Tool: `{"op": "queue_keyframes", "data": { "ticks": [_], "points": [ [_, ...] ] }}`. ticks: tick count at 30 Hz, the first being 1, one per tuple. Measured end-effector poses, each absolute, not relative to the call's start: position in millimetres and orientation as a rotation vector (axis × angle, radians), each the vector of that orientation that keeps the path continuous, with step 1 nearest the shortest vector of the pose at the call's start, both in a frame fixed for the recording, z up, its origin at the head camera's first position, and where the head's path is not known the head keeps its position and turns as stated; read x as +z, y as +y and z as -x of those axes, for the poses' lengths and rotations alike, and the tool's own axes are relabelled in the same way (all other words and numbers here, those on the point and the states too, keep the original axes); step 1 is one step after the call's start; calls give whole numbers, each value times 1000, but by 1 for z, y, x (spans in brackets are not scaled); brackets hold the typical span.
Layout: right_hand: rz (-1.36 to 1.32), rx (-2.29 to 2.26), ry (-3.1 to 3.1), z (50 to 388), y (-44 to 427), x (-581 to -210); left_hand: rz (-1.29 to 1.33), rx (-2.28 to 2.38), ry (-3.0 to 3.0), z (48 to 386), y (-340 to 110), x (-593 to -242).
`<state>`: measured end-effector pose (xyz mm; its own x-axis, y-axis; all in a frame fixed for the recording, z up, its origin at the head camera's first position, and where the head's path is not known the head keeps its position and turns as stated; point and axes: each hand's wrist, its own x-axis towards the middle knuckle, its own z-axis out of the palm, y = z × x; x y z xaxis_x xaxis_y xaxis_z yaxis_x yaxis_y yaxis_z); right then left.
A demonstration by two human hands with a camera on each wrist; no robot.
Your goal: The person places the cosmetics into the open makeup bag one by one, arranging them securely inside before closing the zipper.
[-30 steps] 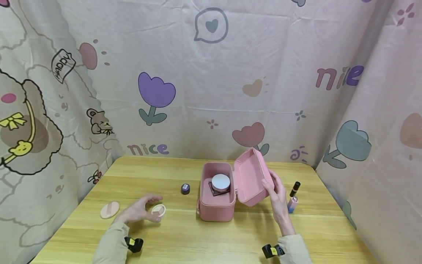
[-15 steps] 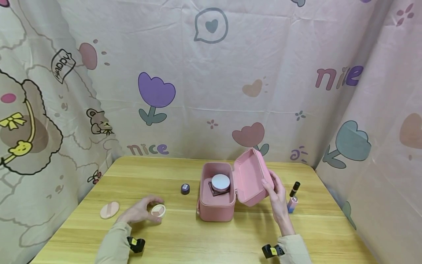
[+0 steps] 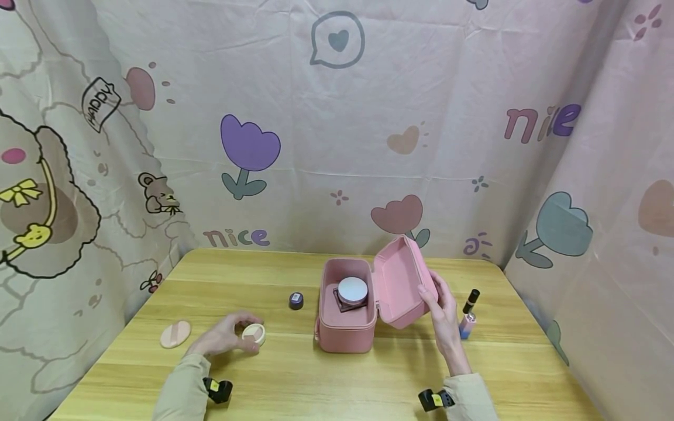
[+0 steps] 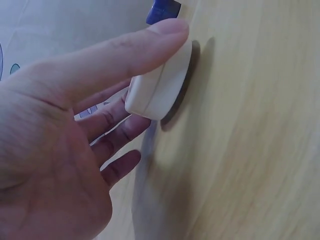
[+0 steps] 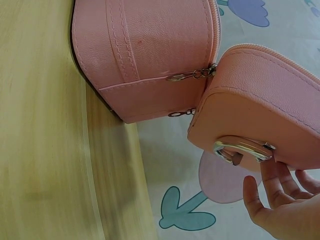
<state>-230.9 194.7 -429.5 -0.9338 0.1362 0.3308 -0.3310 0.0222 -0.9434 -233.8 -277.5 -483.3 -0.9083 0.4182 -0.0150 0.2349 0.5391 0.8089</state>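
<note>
My left hand (image 3: pixel 223 337) pinches a small round cream-coloured case (image 3: pixel 255 334) between thumb and fingers at the left of the table. In the left wrist view the case (image 4: pixel 159 90) is tilted, and its dark shadow lies beside it on the wood. A pink box (image 3: pixel 346 339) stands at the middle with its lid (image 3: pixel 401 280) swung out to the right. My right hand (image 3: pixel 442 310) holds that lid by its outer side, thumb on the rim. Inside the box a round white-topped container (image 3: pixel 353 290) rests over a dark square item (image 3: pixel 342 306).
An oval powder puff (image 3: pixel 175 334) lies left of my left hand. One small dark jar (image 3: pixel 296 301) stands between that hand and the box. Right of my right hand is a pink-and-blue tube (image 3: pixel 466 326) with a black cap (image 3: pixel 471 300). Patterned cloth hangs behind the wooden table (image 3: pixel 295 386).
My left hand has moved slightly right and its fingers have closed on the round case, which now shows more of its side. The right hand and the lid have not moved.
</note>
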Motion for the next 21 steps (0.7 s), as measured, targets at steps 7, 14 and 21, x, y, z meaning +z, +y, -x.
{"op": "queue_keyframes", "data": {
  "ticks": [7, 14, 21],
  "points": [
    [-201, 1978, -1976, 231, 195, -430, -554, 1334, 2586, 234, -273, -478],
    [-213, 1976, -1967, 230, 194, -430, -533, 1336, 2621, 236, -263, -469],
    [-209, 1975, -1966, 231, 194, -429, -618, 1332, 2664, 235, -252, -460]
  ]
}}
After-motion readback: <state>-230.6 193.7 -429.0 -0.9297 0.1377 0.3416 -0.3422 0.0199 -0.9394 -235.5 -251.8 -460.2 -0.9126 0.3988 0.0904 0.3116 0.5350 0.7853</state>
